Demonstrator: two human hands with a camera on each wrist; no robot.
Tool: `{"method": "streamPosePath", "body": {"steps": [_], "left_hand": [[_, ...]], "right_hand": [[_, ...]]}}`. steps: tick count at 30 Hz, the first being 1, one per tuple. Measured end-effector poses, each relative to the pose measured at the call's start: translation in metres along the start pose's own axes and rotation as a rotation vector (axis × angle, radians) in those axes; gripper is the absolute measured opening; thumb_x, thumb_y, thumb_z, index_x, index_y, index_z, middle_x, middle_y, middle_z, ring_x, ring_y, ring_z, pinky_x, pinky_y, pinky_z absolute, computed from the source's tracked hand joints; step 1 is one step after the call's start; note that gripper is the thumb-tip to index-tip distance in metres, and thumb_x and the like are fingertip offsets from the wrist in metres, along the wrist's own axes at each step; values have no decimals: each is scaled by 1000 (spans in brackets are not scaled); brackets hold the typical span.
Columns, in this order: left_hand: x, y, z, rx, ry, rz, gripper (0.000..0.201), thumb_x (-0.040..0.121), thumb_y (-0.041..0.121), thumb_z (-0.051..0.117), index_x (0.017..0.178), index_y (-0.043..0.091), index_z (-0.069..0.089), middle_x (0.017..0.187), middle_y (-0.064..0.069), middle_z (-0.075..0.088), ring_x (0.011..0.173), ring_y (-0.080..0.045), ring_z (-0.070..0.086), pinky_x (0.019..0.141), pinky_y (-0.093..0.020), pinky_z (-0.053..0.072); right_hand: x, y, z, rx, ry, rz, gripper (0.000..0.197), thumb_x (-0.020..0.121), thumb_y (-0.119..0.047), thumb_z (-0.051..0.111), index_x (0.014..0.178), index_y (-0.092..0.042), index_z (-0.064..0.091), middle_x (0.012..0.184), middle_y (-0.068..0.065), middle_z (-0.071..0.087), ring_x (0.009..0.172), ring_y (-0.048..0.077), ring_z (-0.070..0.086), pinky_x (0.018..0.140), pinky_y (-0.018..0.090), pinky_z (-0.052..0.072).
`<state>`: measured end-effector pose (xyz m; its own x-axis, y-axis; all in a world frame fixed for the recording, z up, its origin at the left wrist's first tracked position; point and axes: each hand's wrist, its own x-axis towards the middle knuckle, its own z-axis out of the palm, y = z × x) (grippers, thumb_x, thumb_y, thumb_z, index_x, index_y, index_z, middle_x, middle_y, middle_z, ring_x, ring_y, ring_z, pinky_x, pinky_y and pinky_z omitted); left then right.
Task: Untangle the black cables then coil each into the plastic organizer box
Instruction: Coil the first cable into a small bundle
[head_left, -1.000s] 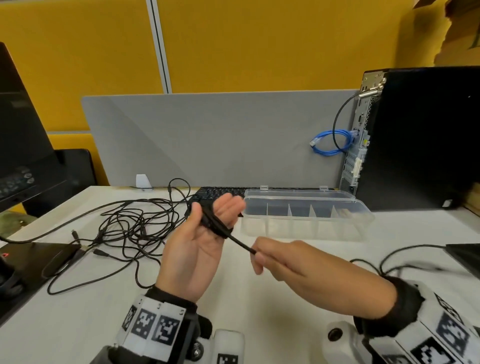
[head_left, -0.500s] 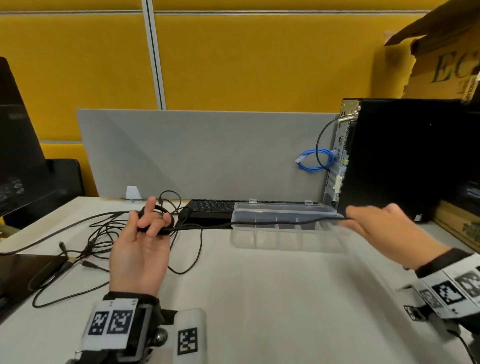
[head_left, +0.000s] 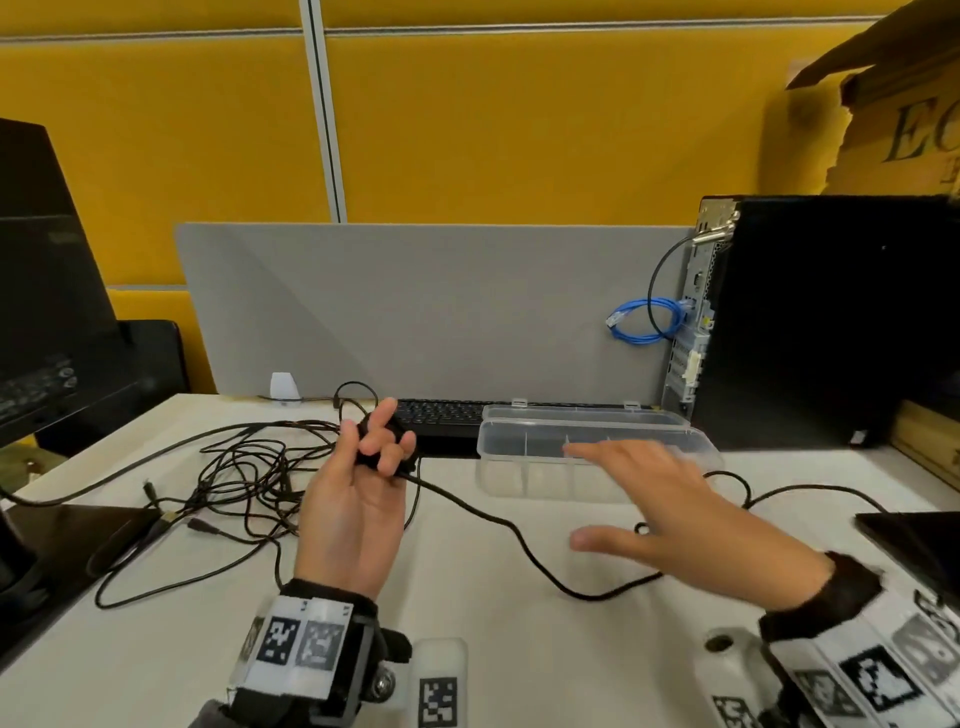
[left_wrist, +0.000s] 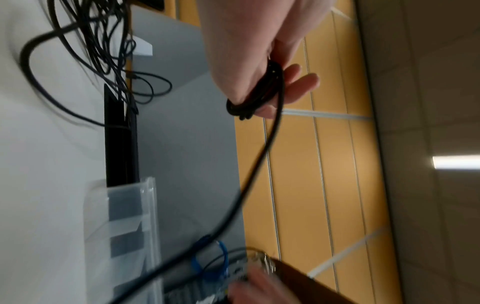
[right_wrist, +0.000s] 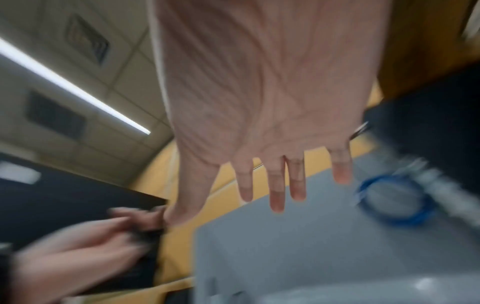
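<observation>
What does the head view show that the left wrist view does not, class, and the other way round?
Only the head view shows the right hand open above the table, and the cable's slack lying across it. Only the left wrist view shows the coil up close, wound in several turns around the fingers of the left hand. Both show the tangled cables and the plastic box.

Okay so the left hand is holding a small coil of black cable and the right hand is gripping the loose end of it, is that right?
Not quite. The left hand does hold the coil of black cable, but the right hand is open with fingers spread, gripping nothing; the right wrist view shows it.
</observation>
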<state>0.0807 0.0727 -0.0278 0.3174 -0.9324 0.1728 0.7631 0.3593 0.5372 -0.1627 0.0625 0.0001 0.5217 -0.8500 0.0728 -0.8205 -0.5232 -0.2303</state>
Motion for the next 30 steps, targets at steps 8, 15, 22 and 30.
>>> {"method": "streamPosePath", "body": {"steps": [8, 15, 22, 30], "left_hand": [[-3, -3, 7, 6, -121, -131, 31, 75, 25, 53, 79, 4, 75, 71, -2, 68, 65, -10, 69, 64, -22, 57], [-26, -19, 13, 549, -540, -449, 38, 91, 24, 43, 83, 3, 74, 84, -20, 72, 50, -17, 58, 59, -22, 48], [-21, -40, 8, 988, -460, -369, 61, 87, 50, 26, 95, 8, 68, 75, -9, 73, 71, -23, 65, 73, -29, 42], [5, -5, -3, 95, -33, -1, 31, 96, 24, 34, 94, 5, 59, 70, 2, 61, 57, -6, 56, 65, -18, 49]], "right_hand": [[22, -41, 39, 576, -397, -257, 35, 100, -36, 30, 80, -20, 54, 64, -9, 42, 59, 5, 42, 64, 18, 42], [45, 7, 34, 184, 373, -152, 48, 73, -76, 30, 62, -34, 49, 58, -9, 52, 60, 5, 49, 58, 28, 40], [33, -20, 20, 281, 674, -367, 35, 90, -48, 44, 75, -18, 55, 67, -12, 48, 65, 5, 47, 60, 20, 40], [12, -23, 37, 21, 19, -343, 23, 101, -40, 24, 94, -23, 39, 96, -5, 62, 87, 18, 57, 75, 31, 41]]}}
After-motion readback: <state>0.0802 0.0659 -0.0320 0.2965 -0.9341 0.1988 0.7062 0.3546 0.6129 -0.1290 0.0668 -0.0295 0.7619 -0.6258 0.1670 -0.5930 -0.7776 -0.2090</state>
